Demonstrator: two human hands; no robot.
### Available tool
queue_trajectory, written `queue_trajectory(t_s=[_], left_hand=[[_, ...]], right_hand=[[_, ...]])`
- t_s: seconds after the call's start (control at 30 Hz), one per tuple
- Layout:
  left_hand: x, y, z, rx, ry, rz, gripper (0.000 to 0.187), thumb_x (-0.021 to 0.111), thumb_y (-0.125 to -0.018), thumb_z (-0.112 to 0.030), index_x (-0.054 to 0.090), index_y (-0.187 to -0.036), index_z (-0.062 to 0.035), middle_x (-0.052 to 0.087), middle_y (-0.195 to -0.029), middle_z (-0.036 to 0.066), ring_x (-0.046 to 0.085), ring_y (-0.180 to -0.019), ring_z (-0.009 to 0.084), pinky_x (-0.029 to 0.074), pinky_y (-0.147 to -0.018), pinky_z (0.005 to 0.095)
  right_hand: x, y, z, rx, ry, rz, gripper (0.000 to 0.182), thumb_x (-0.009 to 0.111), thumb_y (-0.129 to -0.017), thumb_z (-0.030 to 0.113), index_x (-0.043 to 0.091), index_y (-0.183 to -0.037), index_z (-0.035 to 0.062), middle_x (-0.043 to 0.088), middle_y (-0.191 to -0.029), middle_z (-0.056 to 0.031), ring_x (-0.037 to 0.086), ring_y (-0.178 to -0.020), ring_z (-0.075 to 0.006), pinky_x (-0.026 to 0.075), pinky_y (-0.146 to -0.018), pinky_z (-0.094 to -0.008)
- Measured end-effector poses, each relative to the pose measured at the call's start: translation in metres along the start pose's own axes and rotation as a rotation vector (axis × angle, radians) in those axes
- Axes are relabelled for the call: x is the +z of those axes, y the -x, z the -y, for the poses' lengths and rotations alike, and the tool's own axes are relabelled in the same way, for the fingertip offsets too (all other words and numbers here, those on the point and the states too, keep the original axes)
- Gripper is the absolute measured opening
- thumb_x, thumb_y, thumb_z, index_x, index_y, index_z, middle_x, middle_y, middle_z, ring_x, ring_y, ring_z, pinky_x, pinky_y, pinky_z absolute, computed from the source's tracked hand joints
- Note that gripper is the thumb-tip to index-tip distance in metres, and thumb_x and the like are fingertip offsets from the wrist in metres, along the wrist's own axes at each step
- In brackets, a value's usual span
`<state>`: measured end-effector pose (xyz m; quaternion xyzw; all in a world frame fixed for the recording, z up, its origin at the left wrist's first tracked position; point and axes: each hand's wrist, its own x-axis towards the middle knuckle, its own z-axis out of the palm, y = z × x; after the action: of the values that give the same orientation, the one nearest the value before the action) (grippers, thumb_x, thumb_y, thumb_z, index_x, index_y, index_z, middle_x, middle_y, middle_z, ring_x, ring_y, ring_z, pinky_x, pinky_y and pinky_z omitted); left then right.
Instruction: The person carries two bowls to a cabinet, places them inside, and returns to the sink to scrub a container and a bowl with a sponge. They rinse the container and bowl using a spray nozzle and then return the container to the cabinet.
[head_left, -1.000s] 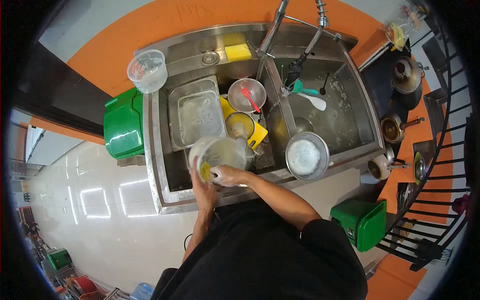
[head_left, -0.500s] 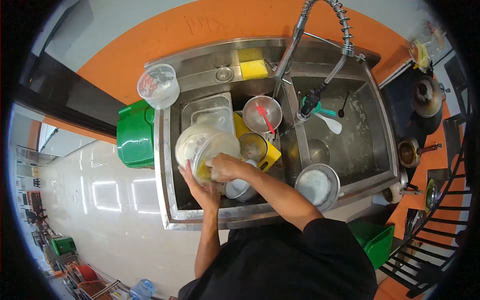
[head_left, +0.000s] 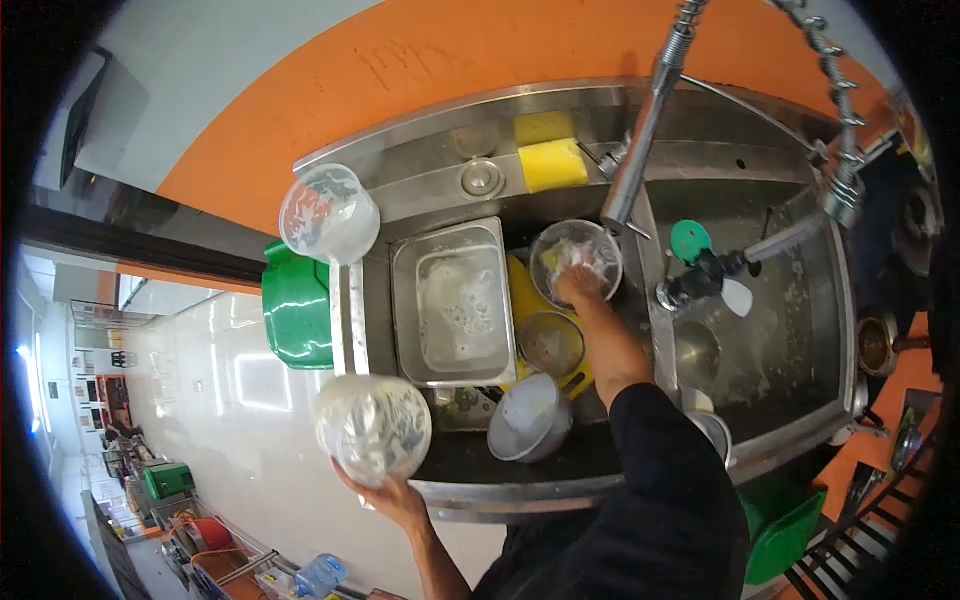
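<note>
My left hand (head_left: 388,500) grips the lower rim of a soapy clear plastic tub (head_left: 373,430), held over the sink's front left corner. My right hand (head_left: 578,286) is down inside a metal bowl (head_left: 541,289) of white suds, closed around a yellow sponge (head_left: 550,259) that shows only in part. Below that bowl is a smaller round pan (head_left: 551,343) on a yellow piece (head_left: 521,290). A grey bowl (head_left: 528,418) sits tilted nearer to me. Left of these lies a rectangular steel pan (head_left: 402,325) with sudsy water.
Another clear tub (head_left: 328,212) stands on the sink's left corner. A yellow sponge block (head_left: 553,165) rests on the back ledge. The spring faucet (head_left: 650,130) rises between the basins. The right basin (head_left: 790,330) holds water, a green utensil (head_left: 690,240) and a white one (head_left: 737,298).
My right hand has left the tub and gone into the metal bowl. The tub has moved left and toward me in my left hand, uncovering the rectangular pan. The view has shifted.
</note>
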<state>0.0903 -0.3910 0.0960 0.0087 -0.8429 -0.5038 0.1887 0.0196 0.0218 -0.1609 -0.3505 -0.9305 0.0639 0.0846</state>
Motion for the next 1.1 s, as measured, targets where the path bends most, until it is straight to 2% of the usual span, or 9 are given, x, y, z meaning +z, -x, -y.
queue_trajectory(t_s=[0.07, 0.2, 0.3, 0.4, 0.5, 0.7, 0.9, 1.03, 1.1], left_hand=[[-0.019, 0.009, 0.011, -0.019, -0.235, 0.059, 0.074, 0.057, -0.090, -0.015, 0.021, -0.153, -0.0017, 0.023, -0.157, 0.021, 0.024, -0.145, 0.0344, 0.017, -0.120, 0.0498], [-0.038, 0.015, 0.032, -0.046, -0.255, 0.084, 0.076, 0.059, -0.091, -0.018, 0.019, -0.154, -0.0035, 0.021, -0.157, 0.020, 0.025, -0.145, 0.0339, 0.023, -0.119, 0.0503], [-0.034, 0.012, 0.039, -0.039, -0.018, 0.086, 0.074, 0.051, -0.087, -0.002, 0.020, -0.154, -0.0053, 0.024, -0.157, 0.021, 0.023, -0.146, 0.0373, 0.019, -0.119, 0.0513], [-0.027, 0.006, 0.029, -0.145, 0.182, 0.118, 0.076, 0.056, -0.092, -0.009, 0.014, -0.156, -0.0073, 0.019, -0.159, 0.019, 0.022, -0.146, 0.0342, 0.018, -0.120, 0.0503], [-0.028, -0.003, 0.051, -0.082, 0.137, 0.119, 0.077, 0.056, -0.091, -0.006, 0.014, -0.156, -0.0071, 0.020, -0.158, 0.020, 0.022, -0.146, 0.0333, 0.019, -0.120, 0.0494], [-0.034, -0.015, 0.029, -0.042, 0.145, 0.166, 0.083, 0.041, -0.077, 0.015, 0.019, -0.155, -0.0049, 0.025, -0.157, 0.021, 0.024, -0.146, 0.0333, 0.016, -0.121, 0.0465], [-0.038, -0.014, 0.037, -0.087, 0.248, 0.351, 0.088, 0.047, -0.070, 0.017, 0.023, -0.153, 0.0006, 0.028, -0.154, 0.023, 0.026, -0.145, 0.0340, 0.013, -0.120, 0.0426], [-0.030, -0.012, -0.008, -0.498, 0.630, 0.498, 0.081, 0.040, -0.081, 0.017, 0.018, -0.153, -0.0120, 0.039, -0.144, 0.020, 0.054, -0.123, 0.0361, 0.060, -0.086, 0.0456], [-0.021, -0.012, -0.006, -0.565, 0.676, 0.543, 0.076, 0.038, -0.084, 0.015, 0.017, -0.151, -0.0141, 0.041, -0.141, 0.019, 0.060, -0.115, 0.0354, 0.063, -0.073, 0.0415]], right_hand=[[0.033, -0.009, -0.005, 0.189, -0.132, 0.731, 0.048, 0.044, -0.096, 0.029, 0.051, -0.142, 0.0158, 0.052, -0.142, -0.0164, 0.047, -0.134, -0.0310, 0.022, -0.116, -0.0536], [0.049, 0.004, -0.007, -0.031, 0.109, 0.790, 0.048, 0.048, -0.096, 0.037, 0.057, -0.137, 0.0143, 0.051, -0.144, -0.0163, 0.046, -0.135, -0.0320, 0.022, -0.115, -0.0545], [-0.018, 0.011, 0.002, 0.108, -0.033, -0.115, 0.039, 0.055, -0.095, 0.034, 0.066, -0.125, 0.0120, 0.063, -0.130, -0.0152, 0.057, -0.124, -0.0313, 0.041, -0.104, -0.0479], [-0.050, -0.007, -0.018, 0.618, -1.512, -0.097, 0.021, 0.072, -0.085, 0.013, 0.070, -0.104, 0.0049, 0.071, -0.087, -0.0071, 0.066, -0.083, -0.0259, 0.052, -0.079, -0.0369], [-0.149, 0.010, -0.015, 0.594, -1.637, -0.163, 0.026, 0.075, -0.082, 0.014, 0.067, -0.102, 0.0012, 0.066, -0.084, -0.0086, 0.063, -0.081, -0.0233, 0.051, -0.079, -0.0368], [-0.323, 0.062, 0.051, 0.042, -0.371, -0.964, 0.059, 0.074, -0.078, 0.012, 0.050, -0.132, 0.0061, 0.060, -0.109, -0.0195, 0.062, -0.093, -0.0334, 0.051, -0.079, -0.0433], [-0.314, 0.007, 0.039, 0.086, -0.222, -0.522, 0.063, 0.068, -0.084, 0.018, 0.043, -0.141, 0.0101, 0.055, -0.121, -0.0243, 0.058, -0.105, -0.0446, 0.049, -0.090, -0.0518], [-0.257, -0.029, 0.057, 0.346, -1.021, -0.583, 0.066, 0.064, -0.092, 0.036, 0.034, -0.148, 0.0159, 0.053, -0.131, -0.0209, 0.056, -0.117, -0.0386, 0.045, -0.099, -0.0482], [-0.259, -0.028, 0.073, 0.584, -1.443, -0.471, 0.069, 0.062, -0.094, 0.043, 0.030, -0.150, 0.0175, 0.052, -0.134, -0.0198, 0.055, -0.120, -0.0360, 0.043, -0.102, -0.0462]])
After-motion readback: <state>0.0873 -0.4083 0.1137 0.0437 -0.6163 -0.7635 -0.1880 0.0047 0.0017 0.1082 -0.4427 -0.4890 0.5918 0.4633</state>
